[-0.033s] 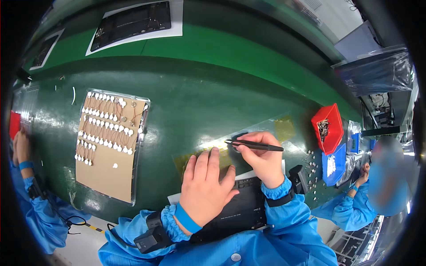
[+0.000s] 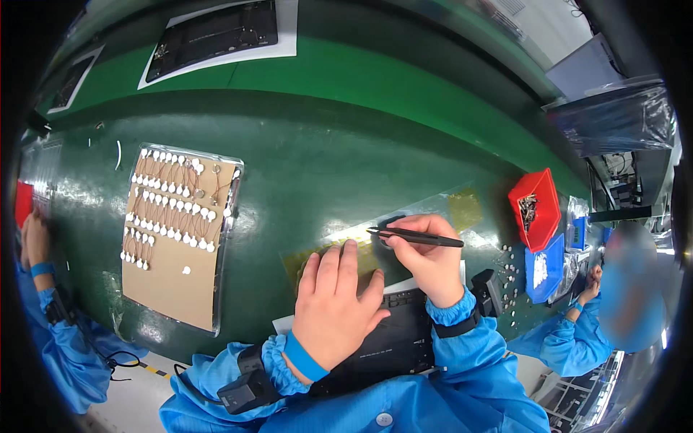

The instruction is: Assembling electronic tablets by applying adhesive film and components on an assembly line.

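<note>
My right hand [image 2: 427, 252] is closed round black tweezers [image 2: 426, 238], whose tips point left over a clear strip [image 2: 419, 209] with yellow film patches [image 2: 464, 208]. My left hand [image 2: 338, 302] lies flat with its fingers stretched out, fingertips resting on the strip's left part. Below both hands is a black panel [image 2: 393, 339] with a slotted upper edge, partly covered by my hands and sleeves. Whether the tweezer tips grip anything is too small to tell.
To the left lies a brown board [image 2: 170, 289] with rows of small wired white discs. A red bin [image 2: 534, 209] of metal parts and a blue bin [image 2: 543, 270] of white pieces stand right, beside scattered small parts [image 2: 507, 270]. Co-workers' hands [image 2: 35, 242] show at both sides.
Almost nothing differs. The tweezers and my right hand have shifted very slightly to the right; my left hand stays flat in the same place.
</note>
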Action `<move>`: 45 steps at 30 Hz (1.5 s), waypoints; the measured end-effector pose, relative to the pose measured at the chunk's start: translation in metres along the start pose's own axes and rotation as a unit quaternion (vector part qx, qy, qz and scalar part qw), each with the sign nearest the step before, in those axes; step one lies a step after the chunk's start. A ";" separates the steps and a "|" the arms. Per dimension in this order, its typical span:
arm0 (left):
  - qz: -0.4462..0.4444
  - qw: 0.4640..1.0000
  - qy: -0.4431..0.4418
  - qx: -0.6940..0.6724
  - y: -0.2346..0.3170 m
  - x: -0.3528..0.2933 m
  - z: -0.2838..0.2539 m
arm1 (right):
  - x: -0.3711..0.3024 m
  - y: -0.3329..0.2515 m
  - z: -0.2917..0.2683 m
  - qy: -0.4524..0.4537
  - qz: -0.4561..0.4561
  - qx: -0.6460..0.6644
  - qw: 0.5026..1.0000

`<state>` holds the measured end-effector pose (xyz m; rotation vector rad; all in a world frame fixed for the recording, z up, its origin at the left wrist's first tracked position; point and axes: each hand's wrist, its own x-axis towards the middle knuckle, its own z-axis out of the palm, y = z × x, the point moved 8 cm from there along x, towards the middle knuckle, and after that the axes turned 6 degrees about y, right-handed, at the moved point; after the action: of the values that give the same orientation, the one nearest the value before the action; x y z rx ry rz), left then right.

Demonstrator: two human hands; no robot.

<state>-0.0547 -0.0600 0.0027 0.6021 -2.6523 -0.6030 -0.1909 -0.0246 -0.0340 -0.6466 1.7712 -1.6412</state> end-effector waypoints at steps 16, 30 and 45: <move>-0.005 1.000 -0.004 0.008 0.000 0.001 0.000 | -0.002 -0.006 0.000 0.007 -0.017 -0.016 1.000; -0.005 1.000 0.001 0.007 0.001 0.001 0.000 | -0.007 -0.011 0.000 -0.005 -0.034 0.024 0.999; 0.127 0.987 -0.004 -0.098 0.031 -0.005 0.008 | -0.092 0.001 -0.066 0.140 0.056 0.056 0.987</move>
<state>-0.0636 -0.0298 0.0094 0.2011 -2.5780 -0.7750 -0.1769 0.0872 -0.0228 -0.2692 1.8546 -1.8078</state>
